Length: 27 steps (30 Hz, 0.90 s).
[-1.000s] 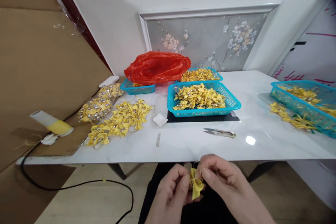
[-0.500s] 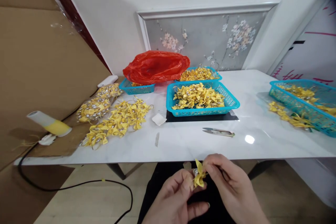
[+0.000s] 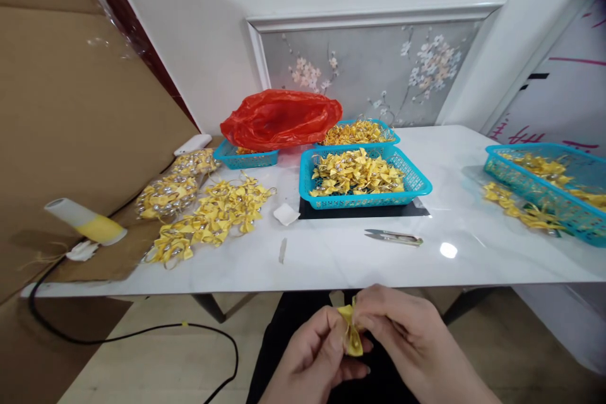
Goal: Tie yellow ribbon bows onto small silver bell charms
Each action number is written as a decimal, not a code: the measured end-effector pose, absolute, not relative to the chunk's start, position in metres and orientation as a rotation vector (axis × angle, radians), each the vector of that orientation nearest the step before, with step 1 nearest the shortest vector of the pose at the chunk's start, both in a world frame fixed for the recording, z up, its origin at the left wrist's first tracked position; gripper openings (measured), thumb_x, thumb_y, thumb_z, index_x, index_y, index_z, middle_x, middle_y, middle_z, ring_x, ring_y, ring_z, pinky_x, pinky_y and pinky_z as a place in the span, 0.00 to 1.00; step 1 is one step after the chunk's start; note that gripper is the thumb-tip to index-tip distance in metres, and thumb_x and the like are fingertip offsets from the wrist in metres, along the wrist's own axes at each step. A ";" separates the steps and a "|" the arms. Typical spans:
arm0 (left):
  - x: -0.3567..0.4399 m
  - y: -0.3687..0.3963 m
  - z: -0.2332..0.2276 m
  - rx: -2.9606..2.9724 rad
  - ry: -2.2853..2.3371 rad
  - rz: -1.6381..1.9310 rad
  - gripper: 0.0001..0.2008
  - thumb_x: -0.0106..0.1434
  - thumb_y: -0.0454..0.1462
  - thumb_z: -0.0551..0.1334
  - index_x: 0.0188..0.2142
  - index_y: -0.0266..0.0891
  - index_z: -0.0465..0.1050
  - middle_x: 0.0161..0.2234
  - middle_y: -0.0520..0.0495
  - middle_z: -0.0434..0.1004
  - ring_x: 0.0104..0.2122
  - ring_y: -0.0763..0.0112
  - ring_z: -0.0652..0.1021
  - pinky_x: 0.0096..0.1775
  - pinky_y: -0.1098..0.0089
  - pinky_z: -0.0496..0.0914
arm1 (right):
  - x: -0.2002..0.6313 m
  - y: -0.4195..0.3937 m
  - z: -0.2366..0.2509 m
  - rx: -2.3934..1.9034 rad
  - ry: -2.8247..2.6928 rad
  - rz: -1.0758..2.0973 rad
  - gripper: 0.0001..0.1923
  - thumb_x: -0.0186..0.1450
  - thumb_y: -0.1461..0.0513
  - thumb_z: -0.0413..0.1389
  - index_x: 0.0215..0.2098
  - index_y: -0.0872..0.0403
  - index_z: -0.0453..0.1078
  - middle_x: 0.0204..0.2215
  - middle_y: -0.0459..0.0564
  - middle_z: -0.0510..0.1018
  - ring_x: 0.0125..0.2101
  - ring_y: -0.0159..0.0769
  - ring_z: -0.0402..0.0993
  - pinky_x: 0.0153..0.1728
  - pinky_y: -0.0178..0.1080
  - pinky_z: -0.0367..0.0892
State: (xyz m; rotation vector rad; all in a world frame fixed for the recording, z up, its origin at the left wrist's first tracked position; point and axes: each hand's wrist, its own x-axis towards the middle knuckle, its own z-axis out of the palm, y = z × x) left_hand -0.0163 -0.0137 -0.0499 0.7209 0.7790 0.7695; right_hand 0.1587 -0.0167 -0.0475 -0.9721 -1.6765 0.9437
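Observation:
Below the table's front edge, my left hand [image 3: 315, 356] and my right hand [image 3: 402, 341] pinch one small yellow ribbon bow [image 3: 351, 331] between their fingertips, over my dark lap. The bow is partly hidden by my right fingers. On the white table [image 3: 331, 259] a small pair of thread snips [image 3: 392, 237] lies just beyond my hands. A blue basket [image 3: 421, 184] full of yellow bows stands in the middle, on a black mat.
A loose pile of yellow bows [image 3: 213, 218] and bagged bows [image 3: 165, 192] lie at the left. A red plastic bag [image 3: 281, 118] covers a basket at the back. Another blue basket [image 3: 544, 192] sits at the right edge. A glue gun [image 3: 85, 222] with a black cable lies on cardboard, far left.
The bow went from hanging down to raised and flipped up, and now sits lower again, tucked between both hands' fingertips. My hands shifted slightly down.

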 end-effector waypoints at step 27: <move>-0.019 -0.008 -0.035 0.378 0.735 0.660 0.12 0.54 0.41 0.73 0.33 0.34 0.81 0.36 0.44 0.76 0.39 0.66 0.73 0.38 0.68 0.71 | 0.158 -0.017 -0.049 -0.886 -1.671 0.835 0.11 0.71 0.71 0.48 0.37 0.52 0.69 0.31 0.46 0.73 0.30 0.30 0.71 0.30 0.32 0.68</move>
